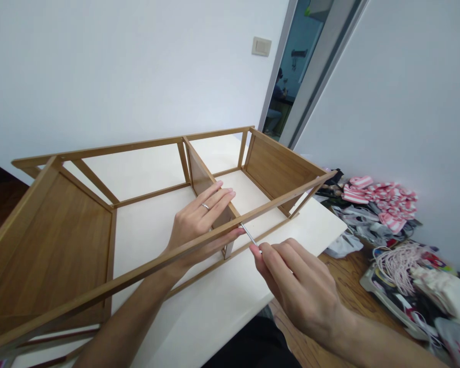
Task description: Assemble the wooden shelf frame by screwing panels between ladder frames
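Observation:
A brown wooden shelf frame (130,276) lies on its side, with panels at both ends and a narrower middle shelf (201,176) across it. Reaching under the front rail, my left hand (199,220) grips the middle shelf near its joint with that rail; a ring is on one finger. My right hand (299,281) is closed around a screwdriver (248,234), whose thin silver shaft points at the front rail by this joint. The handle is hidden inside my fingers. The tip meets the rail, but the screw itself cannot be made out.
The frame rests on a white table (318,225) beside a pale wall. On the floor at right are plastic bags, pink-and-white striped cloth (391,199) and a tray (391,306) with rope and other items. Beyond the doorway (291,66) a person sits.

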Demonstrator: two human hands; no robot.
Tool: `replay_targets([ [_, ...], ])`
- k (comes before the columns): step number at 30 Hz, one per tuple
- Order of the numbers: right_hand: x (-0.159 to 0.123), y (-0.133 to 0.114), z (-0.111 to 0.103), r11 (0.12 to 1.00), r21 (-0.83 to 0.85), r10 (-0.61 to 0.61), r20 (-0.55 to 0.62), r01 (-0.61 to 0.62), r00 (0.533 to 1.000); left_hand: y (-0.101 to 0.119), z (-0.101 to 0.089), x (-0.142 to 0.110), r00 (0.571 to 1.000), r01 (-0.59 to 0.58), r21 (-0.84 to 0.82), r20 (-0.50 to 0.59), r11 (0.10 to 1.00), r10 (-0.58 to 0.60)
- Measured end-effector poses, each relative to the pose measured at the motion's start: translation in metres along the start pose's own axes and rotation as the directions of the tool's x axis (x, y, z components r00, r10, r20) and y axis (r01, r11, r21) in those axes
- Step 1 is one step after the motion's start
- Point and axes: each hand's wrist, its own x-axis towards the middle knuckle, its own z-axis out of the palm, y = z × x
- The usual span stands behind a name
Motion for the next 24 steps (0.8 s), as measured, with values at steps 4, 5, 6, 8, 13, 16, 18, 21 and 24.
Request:
replay_targets([
  [4,-0.0005,0.0007,-0.0008,0.985,-0.139,-0.099,0.006,0.098,0.995,-0.0002,0.001,-0.0003,1.0,-0.006,0.026,-0.004,1.0,0.006],
  [5,-0.0011,0.001,-0.0009,0.977,-0.167,-0.129,0.01,0.129,0.992,-0.0004,0.0013,-0.0006,1.0,-0.007,0.03,-0.003,1.0,0.007],
  [6,-0.0019,0.0013,-0.001,0.972,-0.183,-0.148,0.017,0.149,0.989,-0.0007,0.0015,-0.0008,1.0,-0.009,0.034,0.0,0.999,0.009],
  [8,-0.0035,0.0018,-0.0011,0.967,-0.193,-0.162,0.027,0.164,0.986,-0.0015,0.0019,-0.0013,1.0,-0.016,0.043,-0.001,0.999,0.016],
  [13,-0.0045,0.0016,-0.0013,0.976,-0.168,-0.135,0.041,0.14,0.99,-0.004,0.0036,-0.0017,0.999,-0.041,0.067,-0.017,0.997,0.042],
  [16,-0.003,0.001,-0.0017,0.98,-0.152,-0.123,0.05,0.129,0.991,-0.0046,0.0042,-0.0016,0.998,-0.056,0.077,-0.033,0.995,0.058],
  [18,-0.0024,0.0005,-0.0022,0.982,-0.145,-0.116,0.053,0.123,0.992,-0.0046,0.0042,-0.0013,0.997,-0.058,0.09,-0.038,0.994,0.062],
  [21,-0.0024,-0.0002,-0.0029,0.987,-0.125,-0.097,0.063,0.104,0.993,-0.0045,0.0043,-0.0007,0.997,-0.062,0.101,-0.04,0.993,0.066],
  [24,-0.0022,-0.0011,-0.0032,0.992,-0.097,-0.08,0.054,0.085,0.995,-0.0046,0.0044,-0.0003,0.997,-0.069,0.095,-0.041,0.993,0.073],
])
